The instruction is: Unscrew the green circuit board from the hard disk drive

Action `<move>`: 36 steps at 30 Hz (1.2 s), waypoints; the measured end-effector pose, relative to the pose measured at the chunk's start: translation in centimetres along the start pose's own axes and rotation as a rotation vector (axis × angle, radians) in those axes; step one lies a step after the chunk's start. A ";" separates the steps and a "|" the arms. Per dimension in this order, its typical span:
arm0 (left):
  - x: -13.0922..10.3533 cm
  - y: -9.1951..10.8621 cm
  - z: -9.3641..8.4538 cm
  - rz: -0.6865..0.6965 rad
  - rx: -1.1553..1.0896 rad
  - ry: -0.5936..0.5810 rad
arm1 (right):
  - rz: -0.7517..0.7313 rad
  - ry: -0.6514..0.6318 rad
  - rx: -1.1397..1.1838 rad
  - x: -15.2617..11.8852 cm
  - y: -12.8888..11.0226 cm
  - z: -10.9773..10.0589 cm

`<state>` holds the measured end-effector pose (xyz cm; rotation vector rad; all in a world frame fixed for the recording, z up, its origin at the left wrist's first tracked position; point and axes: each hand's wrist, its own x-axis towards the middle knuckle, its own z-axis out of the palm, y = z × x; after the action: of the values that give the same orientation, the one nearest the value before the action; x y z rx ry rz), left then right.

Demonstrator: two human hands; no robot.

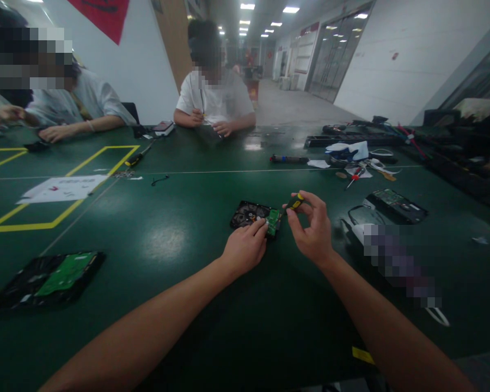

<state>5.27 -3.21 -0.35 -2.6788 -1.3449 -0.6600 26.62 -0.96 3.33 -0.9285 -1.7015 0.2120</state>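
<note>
A hard drive with a green circuit board lies on the green table in front of me. My left hand grips its near edge, fingers resting over the top and partly covering the board. In my right hand is a screwdriver with a yellow and black handle, pinched between thumb and fingers. The screwdriver's shaft slants down to the right end of the drive; whether its tip sits in a screw is too small to tell.
Another hard drive lies at the left front, and one more at the right. A red screwdriver, gloves, paper and a yellow-black screwdriver are spread further back. Several people sit across the table.
</note>
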 end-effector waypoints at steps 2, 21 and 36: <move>0.0 0.0 -0.1 0.004 -0.001 -0.002 | -0.015 0.012 -0.044 0.1 0.0 -0.1; 0.0 -0.1 0.3 0.008 0.012 0.011 | -0.074 0.005 -0.122 0.3 -0.6 -0.3; 0.0 -0.1 0.2 0.019 0.005 0.013 | -0.058 -0.008 -0.079 0.3 -0.5 -0.3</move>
<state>5.29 -3.10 -0.58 -2.6749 -1.3141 -0.6700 26.60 -1.18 3.90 -0.9361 -1.7518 0.1105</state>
